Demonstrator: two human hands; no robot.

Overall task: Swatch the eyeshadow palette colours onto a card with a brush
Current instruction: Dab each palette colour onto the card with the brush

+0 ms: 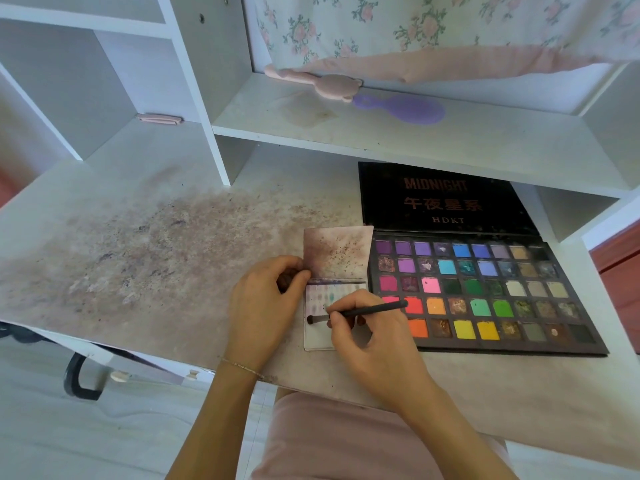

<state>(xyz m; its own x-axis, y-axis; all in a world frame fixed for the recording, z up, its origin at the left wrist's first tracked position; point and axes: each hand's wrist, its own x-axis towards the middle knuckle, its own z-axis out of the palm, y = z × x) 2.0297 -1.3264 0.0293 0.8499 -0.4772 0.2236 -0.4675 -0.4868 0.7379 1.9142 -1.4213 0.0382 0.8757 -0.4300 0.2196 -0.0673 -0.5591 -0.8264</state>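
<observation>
Right hand (370, 327) pinches brush (360, 311), tip on card (317, 327); left hand (266, 299) pins card edge. Risk: loose powder smearing neighbouring swatches.

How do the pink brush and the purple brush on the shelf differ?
The pink brush has a bear-shaped head with small ears; the purple brush has a plain oval head. The pink brush's handle is long and points left, while the purple brush's handle is short and stubby. The pink brush lies further back, its head against the fabric hem; the purple brush lies nearer the shelf's front. Both lie flat on the same white shelf, heads almost meeting.
</observation>
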